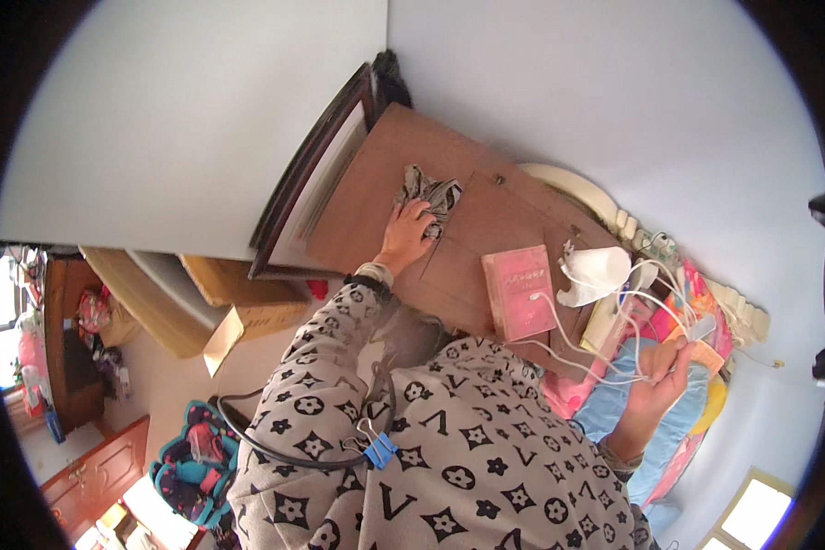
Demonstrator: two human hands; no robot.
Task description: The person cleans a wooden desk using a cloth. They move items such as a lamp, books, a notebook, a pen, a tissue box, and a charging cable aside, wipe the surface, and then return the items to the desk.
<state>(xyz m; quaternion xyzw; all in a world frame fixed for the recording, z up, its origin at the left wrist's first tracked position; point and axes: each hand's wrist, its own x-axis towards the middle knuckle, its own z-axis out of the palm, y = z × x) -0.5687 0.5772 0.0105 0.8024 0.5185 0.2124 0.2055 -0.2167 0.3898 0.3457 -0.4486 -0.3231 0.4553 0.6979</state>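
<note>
My left hand [407, 232] presses down on a crumpled grey patterned cloth [430, 196], which lies on a brown wooden tabletop [371, 172]. Off to the right, my right hand [660, 385] is raised beside the table and closed around white cables [636, 323] and a white plug or adapter [701, 328]. The cables hang in loops over the table's right part. Between my hands lie a pink box or thick book [520, 289] bearing writing and a white cup-like container [595, 271] on its side, a cable against it.
A dark-framed panel or mirror [316, 165] leans along the table's left edge, against the wall. A pale headboard [577, 182] and a bed with blue bedding [680, 412] are at the right. Large cardboard pieces [247, 295] stand on the left. A power strip [656, 244] sits behind the cables.
</note>
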